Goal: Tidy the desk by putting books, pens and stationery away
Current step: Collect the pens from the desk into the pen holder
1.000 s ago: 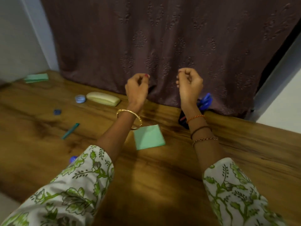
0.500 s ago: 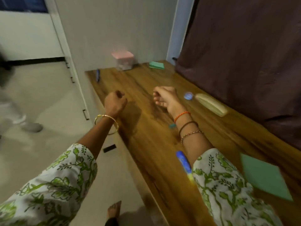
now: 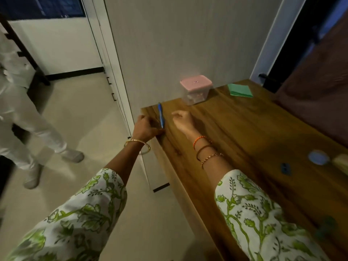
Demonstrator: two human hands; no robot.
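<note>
A blue pen (image 3: 161, 115) lies near the left end of the wooden desk (image 3: 244, 140). My left hand (image 3: 146, 127) hovers at the desk's front corner just left of the pen, fingers curled and holding nothing. My right hand (image 3: 183, 120) floats just right of the pen, also loosely curled and empty. A clear box with a pink lid (image 3: 195, 89) stands against the wall beyond the pen. A green pad (image 3: 240, 90) lies to its right. A round blue item (image 3: 318, 157), a small dark blue piece (image 3: 285, 168) and a pale case (image 3: 341, 162) sit at the right.
A dark curtain (image 3: 316, 87) hangs along the desk's far side. White cabinet doors (image 3: 113, 76) stand left of the desk end. A person in white trousers (image 3: 24, 117) stands on the pale floor at the left. A blurred teal object (image 3: 327, 223) lies near the lower right.
The view has swung further left toward the desk's end. Both hands have moved forward to either side of the blue pen, still curled and empty.
</note>
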